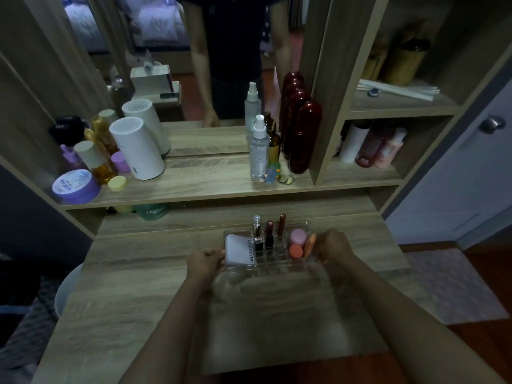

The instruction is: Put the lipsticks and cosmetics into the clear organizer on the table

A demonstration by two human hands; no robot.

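The clear organizer (277, 263) sits on the wooden surface (155, 286) in front of the person, and it looks nearly full. A white compact (238, 250) lies in its left section. Three lipsticks (269, 236) and a slim tube stand upright in the small slots in the middle. Pink and orange sponges (298, 243) fill the right section.

The left hand (205, 263) has its fingers curled closed on the organizer's left end. The right hand (333, 246) grips the right end the same way. I would say the person is holding it by both sides, perhaps to straighten it or shift it.

I see no loose lipstick or makeup left on the surface around it. The bottles (259, 151) and jars on the shelf behind seem to belong there. So the filling looks done, with only placing the organizer left, as far as I can judge.
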